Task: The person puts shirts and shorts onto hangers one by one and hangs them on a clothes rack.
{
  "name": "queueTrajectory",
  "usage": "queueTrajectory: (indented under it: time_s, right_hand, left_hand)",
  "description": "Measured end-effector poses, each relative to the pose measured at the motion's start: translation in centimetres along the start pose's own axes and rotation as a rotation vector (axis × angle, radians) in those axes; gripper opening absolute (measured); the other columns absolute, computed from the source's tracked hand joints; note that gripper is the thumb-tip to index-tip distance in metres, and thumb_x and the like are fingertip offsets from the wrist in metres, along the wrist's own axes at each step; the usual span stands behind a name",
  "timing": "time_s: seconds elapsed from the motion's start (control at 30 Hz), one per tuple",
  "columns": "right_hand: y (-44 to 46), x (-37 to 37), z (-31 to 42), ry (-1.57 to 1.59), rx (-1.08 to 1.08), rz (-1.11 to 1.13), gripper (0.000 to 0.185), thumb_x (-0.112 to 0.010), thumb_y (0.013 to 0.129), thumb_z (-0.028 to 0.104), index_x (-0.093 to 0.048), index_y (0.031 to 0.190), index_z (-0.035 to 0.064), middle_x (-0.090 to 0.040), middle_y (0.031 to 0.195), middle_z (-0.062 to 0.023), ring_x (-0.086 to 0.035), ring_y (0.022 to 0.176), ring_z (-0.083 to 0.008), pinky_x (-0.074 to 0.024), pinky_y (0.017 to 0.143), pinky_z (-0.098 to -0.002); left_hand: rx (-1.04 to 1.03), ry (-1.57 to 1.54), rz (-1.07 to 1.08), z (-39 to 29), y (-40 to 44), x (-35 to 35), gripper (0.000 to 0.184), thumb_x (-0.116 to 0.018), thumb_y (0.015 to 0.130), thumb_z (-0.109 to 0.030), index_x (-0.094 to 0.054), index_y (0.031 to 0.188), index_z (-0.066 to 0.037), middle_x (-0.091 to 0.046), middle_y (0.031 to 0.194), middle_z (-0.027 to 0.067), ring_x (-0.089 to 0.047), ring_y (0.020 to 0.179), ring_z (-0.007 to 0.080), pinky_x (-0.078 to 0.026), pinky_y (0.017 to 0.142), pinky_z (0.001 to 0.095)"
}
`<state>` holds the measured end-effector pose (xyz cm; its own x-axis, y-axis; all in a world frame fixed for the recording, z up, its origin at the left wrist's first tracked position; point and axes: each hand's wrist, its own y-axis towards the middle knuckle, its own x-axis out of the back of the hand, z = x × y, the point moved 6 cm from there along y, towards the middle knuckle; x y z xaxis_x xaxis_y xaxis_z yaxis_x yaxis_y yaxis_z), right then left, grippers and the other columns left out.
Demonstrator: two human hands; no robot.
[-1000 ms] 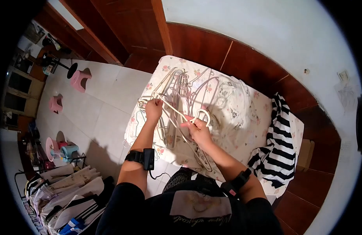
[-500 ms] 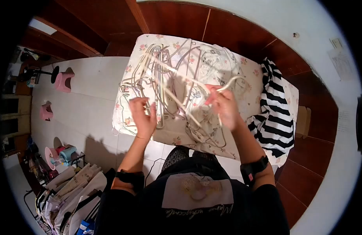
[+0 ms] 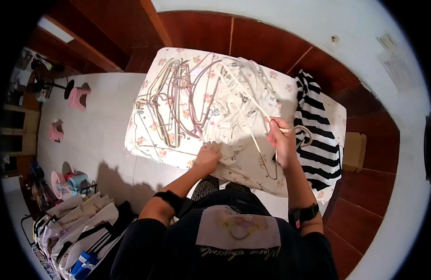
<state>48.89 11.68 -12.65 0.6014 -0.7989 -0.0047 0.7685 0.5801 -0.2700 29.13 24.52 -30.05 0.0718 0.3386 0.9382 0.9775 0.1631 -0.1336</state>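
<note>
My right hand is closed around a cream clothes hanger near its neck. The hanger's hook sticks out to the right of my fist, and its frame slants out over a pale patterned garment lying on the floral-covered table. At the near edge, my left hand has its fingers curled down on the garment's lower left part, gripping the cloth there. Several more hangers lie tangled together on the left side of the table, beyond my left hand.
A black-and-white striped garment is draped on the table's right side. Pink stools stand on the tiled floor at left. Bags crowd the lower left. A brown tiled wall borders the table's far side.
My left hand has come down and right, from above the hangers onto the pale garment's edge. My right hand has carried the cream hanger right and slightly downward, turning its frame.
</note>
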Motion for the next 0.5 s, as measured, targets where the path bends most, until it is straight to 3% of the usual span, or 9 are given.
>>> queueTrajectory:
  time_s: [0.03,0.07,0.13,0.2,0.23,0.27,0.37,0.43,0.5]
  right_hand:
    - [-0.3,0.9,-0.1,-0.001,0.053,0.028,0.025,-0.052,0.100,0.021,-0.064,0.113,0.0041,-0.054,0.063,0.0043,-0.036,0.051,-0.0015,-0.0274,0.048,-0.0170]
    - [-0.8,1.7,-0.2,-0.002,0.105,0.057,0.024,-0.052,0.099,0.020,-0.064,0.114,0.0042,-0.058,0.067,0.0028,-0.036,0.051,-0.0013,-0.0278,0.048,-0.0167]
    - [-1.1,3.1,-0.6,-0.003,0.189,0.052,0.026,-0.054,0.099,0.021,-0.063,0.117,0.0044,-0.062,0.072,0.0008,-0.043,0.058,-0.0029,-0.0326,0.053,-0.0175]
    - [-1.3,3.9,0.2,-0.020,0.348,0.058,0.032,-0.057,0.097,0.023,-0.061,0.123,0.0047,-0.069,0.083,-0.0034,-0.056,0.072,-0.0063,-0.0422,0.064,-0.0191]
    - [-1.4,4.1,0.4,0.020,0.318,0.061,0.031,-0.058,0.097,0.020,-0.062,0.123,0.0031,-0.070,0.087,-0.0043,-0.058,0.077,-0.0082,-0.0453,0.073,-0.0207]
    - [-1.5,4.4,0.8,0.028,0.342,0.059,0.031,-0.058,0.097,0.020,-0.062,0.123,0.0031,-0.070,0.087,-0.0043,-0.058,0.077,-0.0082,-0.0453,0.073,-0.0207]
    - [-1.6,4.7,3.0,0.022,0.353,0.042,0.027,-0.067,0.090,0.015,-0.068,0.113,0.0004,-0.069,0.093,-0.0049,-0.060,0.082,-0.0078,-0.0470,0.075,-0.0216]
    - [-1.9,4.9,5.5,-0.108,0.459,0.002,0.040,-0.077,0.082,0.019,-0.066,0.116,0.0004,-0.069,0.101,-0.0097,-0.064,0.089,-0.0153,-0.0494,0.079,-0.0266]
    - [-3.3,4.5,8.9,-0.260,0.631,-0.042,0.058,-0.085,0.071,0.023,-0.063,0.119,-0.0005,-0.068,0.104,-0.0155,-0.065,0.095,-0.0220,-0.0503,0.084,-0.0320]
  left_hand:
    - [0.106,-0.094,0.110,0.4,0.8,0.6,0.029,-0.061,0.076,-0.007,-0.070,0.103,-0.011,-0.064,0.112,0.0120,-0.059,0.102,0.0289,-0.043,0.090,0.0421]
    - [0.063,-0.271,-0.050,0.8,1.4,1.7,0.028,-0.065,0.081,-0.011,-0.067,0.109,-0.008,-0.066,0.103,0.0154,-0.064,0.082,0.0269,-0.049,0.074,0.0385]
    - [0.247,-0.673,0.111,0.4,2.5,6.3,0.031,-0.069,0.086,-0.018,-0.063,0.114,-0.005,-0.066,0.089,0.0100,-0.060,0.067,0.0184,-0.048,0.060,0.0319]
    - [0.229,-0.767,0.071,-1.1,4.0,12.4,0.026,-0.066,0.092,-0.023,-0.062,0.111,-0.005,-0.062,0.077,0.0004,-0.053,0.065,0.0092,-0.045,0.060,0.0269]
    - [0.166,-0.953,-0.036,-2.3,4.4,15.7,0.021,-0.066,0.093,-0.023,-0.062,0.105,-0.006,-0.059,0.076,-0.0044,-0.051,0.066,0.0057,-0.043,0.059,0.0248]
    - [0.138,-1.136,-0.015,-4.5,4.4,19.8,0.018,-0.065,0.094,-0.022,-0.062,0.103,-0.007,-0.060,0.080,-0.0038,-0.051,0.070,0.0048,-0.043,0.061,0.0237]
    - [-0.060,-1.204,-0.164,-7.9,4.4,27.7,0.020,-0.061,0.096,-0.019,-0.060,0.109,-0.003,-0.060,0.085,-0.0043,-0.050,0.074,0.0043,-0.043,0.067,0.0210]
    - [-0.157,-1.240,-0.314,-10.7,3.5,32.0,0.019,-0.060,0.096,-0.018,-0.059,0.108,-0.004,-0.061,0.087,-0.0035,-0.052,0.077,0.0041,-0.043,0.071,0.0204]
    - [-0.231,-1.301,-0.328,-13.0,2.4,35.0,0.022,-0.061,0.094,-0.015,-0.058,0.112,-0.002,-0.064,0.097,0.0000,-0.057,0.087,0.0061,-0.046,0.080,0.0224]
